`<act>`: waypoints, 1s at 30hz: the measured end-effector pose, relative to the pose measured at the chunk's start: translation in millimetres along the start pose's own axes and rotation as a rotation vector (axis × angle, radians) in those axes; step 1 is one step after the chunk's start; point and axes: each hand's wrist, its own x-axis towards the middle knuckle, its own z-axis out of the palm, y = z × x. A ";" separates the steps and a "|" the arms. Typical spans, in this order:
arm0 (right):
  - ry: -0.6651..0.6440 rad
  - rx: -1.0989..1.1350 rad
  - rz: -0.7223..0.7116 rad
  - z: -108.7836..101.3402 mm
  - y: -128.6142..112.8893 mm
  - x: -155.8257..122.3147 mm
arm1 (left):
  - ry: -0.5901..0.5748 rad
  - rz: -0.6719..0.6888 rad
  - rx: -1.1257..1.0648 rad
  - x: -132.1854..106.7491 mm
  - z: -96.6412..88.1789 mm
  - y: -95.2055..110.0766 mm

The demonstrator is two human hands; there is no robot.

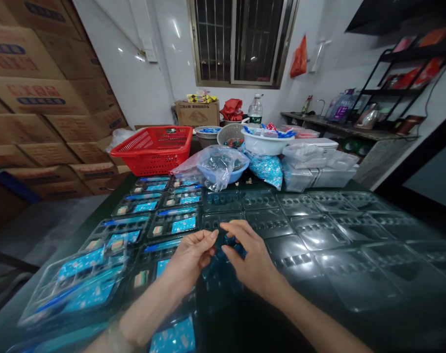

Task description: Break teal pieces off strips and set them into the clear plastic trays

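Okay so our left hand (pixel 188 257) and right hand (pixel 250 255) are together over the table (pixel 370 193), fingers pinching a little see-through blue plastic piece (pixel 228 245) between them, can't really tell what it is. Filled trays (pixel 182 220) with blue cards sit on our left, bare clear trays (pixel 318 230) right beside us on the right. Further back we've got a red basket (pixel 152 149) and a bagged blue bowl (pixel 217 166).
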 end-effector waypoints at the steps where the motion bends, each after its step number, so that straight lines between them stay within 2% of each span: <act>1: -0.029 0.019 -0.003 -0.7 0.7 2.4 | -0.004 0.007 0.021 0.9 0.1 -1.5; 5: -0.111 0.065 0.027 -2.2 6.8 8.4 | 0.005 -0.007 0.054 5.5 0.4 -4.7; 11: -0.176 0.105 0.143 -5.7 17.1 15.7 | -0.004 -0.049 -0.028 16.9 -1.7 -8.6; 15: -0.219 0.104 0.061 -4.9 31.3 24.5 | -0.032 -0.065 -0.038 27.3 -3.9 -10.1; 18: -0.196 -0.054 0.052 -1.9 61.2 43.5 | -0.005 -0.091 -0.053 35.7 -8.6 -5.5; 21: -0.085 -0.314 0.141 5.9 105.4 76.5 | 0.055 -0.099 -0.011 42.7 -18.4 -0.2; 24: -0.043 -0.442 0.197 19.1 145.1 111.8 | 0.092 -0.065 0.109 45.2 -29.8 0.0; 28: -0.085 -0.577 0.210 36.3 172.0 141.3 | 0.129 0.018 0.361 44.7 -42.9 -4.2; 30: -0.130 -0.633 0.200 41.6 177.3 147.6 | 0.143 0.117 0.586 50.2 -49.4 -3.2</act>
